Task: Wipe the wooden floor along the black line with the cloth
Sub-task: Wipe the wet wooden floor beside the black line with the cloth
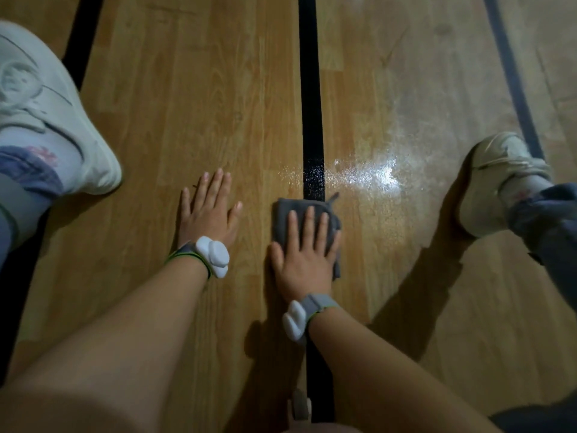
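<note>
Cloth [293,207] sits on the black line [310,104], right hand [304,254] pressing it flat-fingered, grip uncurled, left hand [209,210] splayed open on the wooden floor [187,104], probably bracing.

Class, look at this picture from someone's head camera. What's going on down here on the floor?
A person is crouched over a wooden plank floor, wiping it. The right hand presses flat on a folded grey cloth that lies across the black painted line. The left hand rests flat on the bare wood beside it, apparently as support. Just ahead of the cloth, a shiny, wet-looking patch spreads over the line and to its right.
</note>
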The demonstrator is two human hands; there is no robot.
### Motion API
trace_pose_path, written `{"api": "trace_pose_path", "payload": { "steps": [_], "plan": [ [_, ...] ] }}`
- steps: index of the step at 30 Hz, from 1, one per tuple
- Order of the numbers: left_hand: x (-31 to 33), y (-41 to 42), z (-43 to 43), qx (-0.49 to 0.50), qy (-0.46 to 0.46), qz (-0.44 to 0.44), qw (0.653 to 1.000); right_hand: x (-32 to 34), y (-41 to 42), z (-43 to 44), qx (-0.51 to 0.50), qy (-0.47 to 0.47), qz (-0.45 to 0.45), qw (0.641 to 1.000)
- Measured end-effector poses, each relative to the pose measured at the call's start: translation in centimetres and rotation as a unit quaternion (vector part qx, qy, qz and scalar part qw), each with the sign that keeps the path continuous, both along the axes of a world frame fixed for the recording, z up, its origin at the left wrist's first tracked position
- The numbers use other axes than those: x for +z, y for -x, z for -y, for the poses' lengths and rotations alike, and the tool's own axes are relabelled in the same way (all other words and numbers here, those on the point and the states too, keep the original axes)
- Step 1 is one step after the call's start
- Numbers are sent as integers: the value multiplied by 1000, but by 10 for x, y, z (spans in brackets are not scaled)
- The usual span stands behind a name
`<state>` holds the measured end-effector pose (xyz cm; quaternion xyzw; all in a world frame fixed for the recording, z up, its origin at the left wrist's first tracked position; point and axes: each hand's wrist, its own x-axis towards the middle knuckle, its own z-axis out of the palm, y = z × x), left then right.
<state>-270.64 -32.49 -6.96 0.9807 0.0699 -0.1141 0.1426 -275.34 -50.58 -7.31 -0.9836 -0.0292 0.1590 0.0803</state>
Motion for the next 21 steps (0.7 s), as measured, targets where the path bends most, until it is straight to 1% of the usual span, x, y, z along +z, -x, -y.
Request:
{"api": "trace_pose_path", "payload": {
  "steps": [2,5,8,10,12,14,16,18,21],
  "plan": [
    [-1,6,-1,8,-4,11,1000,-4,10,-16,53,-1,15,998],
    [0,18,0,8,-22,14,1000,-10,12,-12,79,-10,36,996],
    [1,32,2,-15,-36,5,999,-9,8,10,99,-11,46,994],
    [1,41,4,-31,-44,-10,999,-7,3,34,54,0,36,998],
    [-2,47,6,-32,-48,-19,998,-6,0,65,-33,12,23,999],
    [-4,49,6,-31,-56,-17,998,-2,1,98,-115,23,7,993],
    [-6,49,7,-36,-61,-13,997,2,2,119,-170,33,-4,985],
    [-8,49,8,-38,-65,-6,997,3,3,122,-189,48,0,981],
    [-10,48,9,-38,-71,-5,997,3,2,109,-206,47,3,978]
  ]
}}
